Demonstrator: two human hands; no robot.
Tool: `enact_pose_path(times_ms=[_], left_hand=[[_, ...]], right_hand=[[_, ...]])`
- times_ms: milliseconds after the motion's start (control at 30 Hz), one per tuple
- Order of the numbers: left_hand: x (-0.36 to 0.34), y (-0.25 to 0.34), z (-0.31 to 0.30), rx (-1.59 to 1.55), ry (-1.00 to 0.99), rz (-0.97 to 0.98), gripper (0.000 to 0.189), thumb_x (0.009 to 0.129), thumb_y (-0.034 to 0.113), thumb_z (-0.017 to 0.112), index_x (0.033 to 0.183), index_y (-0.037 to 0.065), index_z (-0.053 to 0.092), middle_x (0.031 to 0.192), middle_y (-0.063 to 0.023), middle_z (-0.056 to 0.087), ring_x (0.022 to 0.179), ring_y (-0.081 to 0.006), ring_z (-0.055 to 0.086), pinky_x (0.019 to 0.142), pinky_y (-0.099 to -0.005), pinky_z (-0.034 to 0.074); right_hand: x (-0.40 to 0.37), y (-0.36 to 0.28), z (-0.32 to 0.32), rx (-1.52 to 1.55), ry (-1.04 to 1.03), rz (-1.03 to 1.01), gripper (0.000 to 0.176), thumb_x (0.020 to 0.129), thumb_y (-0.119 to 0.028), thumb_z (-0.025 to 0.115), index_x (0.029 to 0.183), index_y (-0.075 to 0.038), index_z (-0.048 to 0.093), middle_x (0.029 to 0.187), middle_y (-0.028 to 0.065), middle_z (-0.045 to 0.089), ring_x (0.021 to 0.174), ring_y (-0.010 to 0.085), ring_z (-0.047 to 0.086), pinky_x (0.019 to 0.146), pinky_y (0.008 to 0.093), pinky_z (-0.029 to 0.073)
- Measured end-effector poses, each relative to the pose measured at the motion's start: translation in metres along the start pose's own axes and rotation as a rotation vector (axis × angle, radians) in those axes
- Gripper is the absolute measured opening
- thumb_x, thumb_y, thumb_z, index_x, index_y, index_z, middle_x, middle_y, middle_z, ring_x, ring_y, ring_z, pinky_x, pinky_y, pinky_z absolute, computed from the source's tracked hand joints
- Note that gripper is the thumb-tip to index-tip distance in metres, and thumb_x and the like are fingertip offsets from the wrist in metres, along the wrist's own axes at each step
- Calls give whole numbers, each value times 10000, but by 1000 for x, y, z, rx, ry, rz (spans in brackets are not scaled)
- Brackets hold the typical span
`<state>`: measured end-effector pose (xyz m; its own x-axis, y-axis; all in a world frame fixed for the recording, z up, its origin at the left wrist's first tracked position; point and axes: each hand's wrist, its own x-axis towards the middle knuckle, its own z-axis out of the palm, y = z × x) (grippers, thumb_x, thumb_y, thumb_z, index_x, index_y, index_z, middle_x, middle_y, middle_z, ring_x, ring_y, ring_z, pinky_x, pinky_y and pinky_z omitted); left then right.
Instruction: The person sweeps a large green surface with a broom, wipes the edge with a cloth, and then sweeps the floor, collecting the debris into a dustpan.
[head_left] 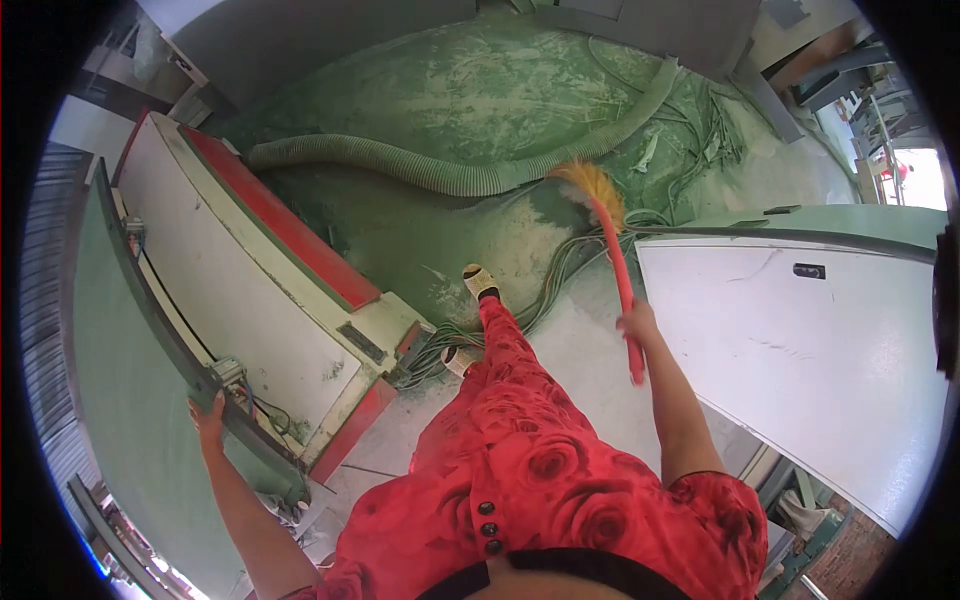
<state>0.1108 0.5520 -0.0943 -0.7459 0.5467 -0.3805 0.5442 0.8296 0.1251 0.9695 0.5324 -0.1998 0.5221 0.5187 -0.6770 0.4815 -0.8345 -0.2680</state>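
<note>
My right hand (637, 322) is closed round the red handle of a hand brush (618, 265). The brush's yellow bristles (592, 185) point away from me, in front of a grey ribbed hose (440, 175) and over the green, dusty floor. On the left, my left hand (207, 420) rests at the dark edge rail (170, 330) of a long green-topped machine, fingers apart. A small metal fitting (228, 372) sits on the rail just above that hand.
The machine's white and red body (270, 215) runs along my left. Cables (560, 270) lie bundled across the floor, near my feet and beneath the brush. A white cabinet (800, 340) with a black latch stands on my right. Grey panels (330, 40) are at the back.
</note>
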Motion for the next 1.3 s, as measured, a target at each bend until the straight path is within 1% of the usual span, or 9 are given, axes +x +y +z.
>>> enact_pose_path(times_ms=[100, 267, 600, 667, 800, 967, 1133, 1200, 1300], left_hand=[[-2, 1, 2, 6, 5, -8, 1131, 615, 628, 676, 1435, 171, 45, 1475, -184, 22, 1337, -419, 61, 1059, -532, 154], [-7, 8, 1, -1, 1, -33, 1129, 618, 637, 668, 1435, 170, 44, 1475, -183, 18, 1339, -416, 50, 1052, -541, 167], [3, -2, 2, 31, 22, -3, 1133, 614, 648, 666, 1435, 176, 44, 1475, -170, 33, 1344, -378, 85, 1057, -511, 184], [6, -5, 2, 55, 6, 2, 1156, 606, 664, 663, 1435, 169, 27, 1476, -156, 35, 1344, -365, 97, 1051, -511, 201], [16, -13, 6, 53, 16, -28, 1170, 595, 668, 669, 1435, 174, 21, 1478, -156, 29, 1346, -376, 64, 1048, -536, 176], [11, -12, 4, 19, 13, 2, 1170, 597, 672, 665, 1435, 168, 22, 1477, -160, 30, 1347, -375, 65, 1047, -535, 183], [11, -12, 3, 31, 6, 81, 1114, 633, 649, 641, 1432, 141, 55, 1464, -199, 62, 1334, -412, 93, 1068, -507, 145], [8, -10, 2, 38, 11, 45, 1117, 628, 652, 642, 1433, 147, 55, 1466, -198, 53, 1335, -413, 88, 1066, -513, 146], [6, -6, 3, 44, 10, 12, 1118, 622, 655, 644, 1433, 162, 52, 1469, -193, 39, 1335, -418, 80, 1061, -525, 150]], right_hand=[[84, -23, 36, -250, -54, -3, 284, 559, -93, 680, 808, 17, 602, 758, 208, 631, 703, 327, 647, 593, 396, 521], [18, -99, 48, -491, 11, -219, 270, 630, -102, 635, 865, 26, 603, 859, 224, 637, 833, 349, 630, 727, 397, 512], [-78, -1, -12, -720, -59, -343, 500, 635, -66, 616, 1117, -55, 482, 860, 185, 635, 734, 330, 635, 651, 399, 513], [-111, -4, -33, -419, -185, -136, 672, 597, -39, 635, 1238, -110, 447, 846, 174, 630, 646, 303, 633, 616, 381, 513], [-125, 32, -22, -338, -85, -202, 771, 579, -17, 638, 1308, -85, 394, 790, 156, 623, 551, 262, 611, 529, 360, 502], [-57, 30, -1, 221, -63, -47, 716, 577, 20, 633, 1257, 46, 408, 710, 156, 588, 490, 219, 570, 399, 329, 463], [35, -2, 25, 345, -156, 42, 559, 573, 31, 649, 1106, 97, 494, 646, 140, 562, 463, 229, 560, 400, 343, 478], [23, -34, 38, 360, -237, 6, 342, 562, 40, 661, 862, 102, 509, 634, 141, 554, 467, 247, 572, 384, 344, 492], [0, -44, 43, 233, -277, -17, 300, 556, 50, 655, 824, 68, 521, 637, 146, 553, 469, 231, 562, 387, 335, 481]])
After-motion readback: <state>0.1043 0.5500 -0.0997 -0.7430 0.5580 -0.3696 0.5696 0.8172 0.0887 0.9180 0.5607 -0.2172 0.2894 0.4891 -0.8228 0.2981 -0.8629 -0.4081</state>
